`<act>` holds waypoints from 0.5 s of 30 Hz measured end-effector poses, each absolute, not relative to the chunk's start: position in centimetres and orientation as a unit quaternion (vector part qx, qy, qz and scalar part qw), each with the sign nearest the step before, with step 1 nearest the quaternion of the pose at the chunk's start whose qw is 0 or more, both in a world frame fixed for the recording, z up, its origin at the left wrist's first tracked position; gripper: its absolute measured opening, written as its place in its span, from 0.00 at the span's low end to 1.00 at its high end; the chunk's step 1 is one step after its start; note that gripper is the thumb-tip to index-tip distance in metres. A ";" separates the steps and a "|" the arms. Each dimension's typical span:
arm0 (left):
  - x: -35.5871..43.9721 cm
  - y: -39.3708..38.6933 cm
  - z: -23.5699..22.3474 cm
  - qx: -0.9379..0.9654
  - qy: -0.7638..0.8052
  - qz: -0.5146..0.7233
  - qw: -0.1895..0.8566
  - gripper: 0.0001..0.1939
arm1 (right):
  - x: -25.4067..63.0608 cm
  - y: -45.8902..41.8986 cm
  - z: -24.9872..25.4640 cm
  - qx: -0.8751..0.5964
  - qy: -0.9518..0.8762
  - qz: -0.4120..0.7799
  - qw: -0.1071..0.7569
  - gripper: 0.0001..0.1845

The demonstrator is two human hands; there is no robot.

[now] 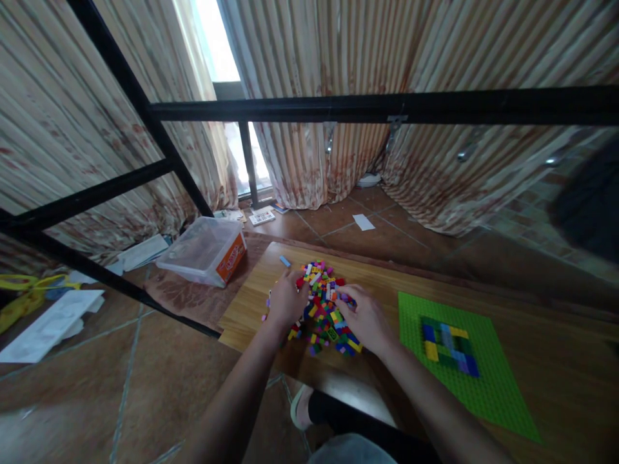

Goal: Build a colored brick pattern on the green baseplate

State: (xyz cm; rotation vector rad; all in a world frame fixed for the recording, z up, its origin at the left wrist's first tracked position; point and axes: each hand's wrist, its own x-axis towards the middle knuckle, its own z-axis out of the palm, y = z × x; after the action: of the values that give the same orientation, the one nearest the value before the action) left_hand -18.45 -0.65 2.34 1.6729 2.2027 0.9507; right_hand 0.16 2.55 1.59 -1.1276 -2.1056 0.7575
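Observation:
A loose pile of small coloured toy bricks is spread on the wooden table. My left hand reaches down into the left side of the pile; its fingertips are hidden among the bricks. At the pile's right side is my right hand, thumb and forefinger drawn together over the bricks. What it pinches is too small to make out. Farther right lies a green baseplate, bearing a flat block of blue, yellow, green and light-blue bricks.
A single light-blue brick lies near the table's far left corner. On the floor beyond stands a clear plastic bin with an orange label. A black metal frame crosses in front of curtains. Papers lie on the tiles.

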 end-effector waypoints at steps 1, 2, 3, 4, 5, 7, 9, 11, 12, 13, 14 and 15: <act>-18.6 0.3 2.7 0.580 0.748 0.307 0.099 0.15 | 0.5 2.5 1.8 -0.431 -0.789 0.292 0.326 0.11; -18.7 1.4 3.1 0.596 0.745 0.287 0.090 0.16 | 0.8 2.4 1.9 -0.434 -0.780 0.299 0.338 0.12; -18.7 2.6 3.3 0.610 0.742 0.266 0.083 0.17 | 1.2 2.2 2.1 -0.436 -0.771 0.306 0.348 0.12; -18.7 3.9 3.5 0.634 0.730 0.241 0.087 0.19 | 1.5 2.0 2.2 -0.437 -0.764 0.314 0.356 0.12; -18.7 5.1 3.5 0.651 0.717 0.231 0.096 0.19 | 1.8 1.8 2.2 -0.436 -0.758 0.321 0.363 0.12; -18.5 7.1 3.3 0.679 0.692 0.217 0.115 0.19 | 2.5 1.2 2.3 -0.438 -0.747 0.334 0.373 0.11; -18.4 8.6 2.8 0.698 0.672 0.206 0.134 0.18 | 3.3 0.4 2.2 -0.446 -0.736 0.339 0.381 0.10; -18.2 9.4 2.2 0.711 0.659 0.192 0.152 0.14 | 4.2 -0.3 2.0 -0.453 -0.727 0.343 0.386 0.11; -18.3 9.7 1.9 0.715 0.655 0.185 0.160 0.12 | 4.6 -0.7 1.9 -0.455 -0.724 0.346 0.387 0.11; -18.3 9.9 1.6 0.716 0.653 0.180 0.167 0.10 | 5.1 -1.0 1.7 -0.458 -0.721 0.349 0.386 0.11; -18.4 10.1 1.3 0.716 0.653 0.175 0.172 0.10 | 5.5 -1.2 1.6 -0.460 -0.719 0.352 0.383 0.12; -18.6 10.2 1.1 0.714 0.655 0.173 0.176 0.10 | 5.9 -1.3 1.4 -0.462 -0.718 0.357 0.378 0.12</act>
State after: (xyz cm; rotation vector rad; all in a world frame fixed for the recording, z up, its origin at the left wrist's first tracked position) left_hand -18.56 10.22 1.14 2.0229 1.8548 0.4892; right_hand 5.87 -1.33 1.41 -1.1810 -1.8354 0.9125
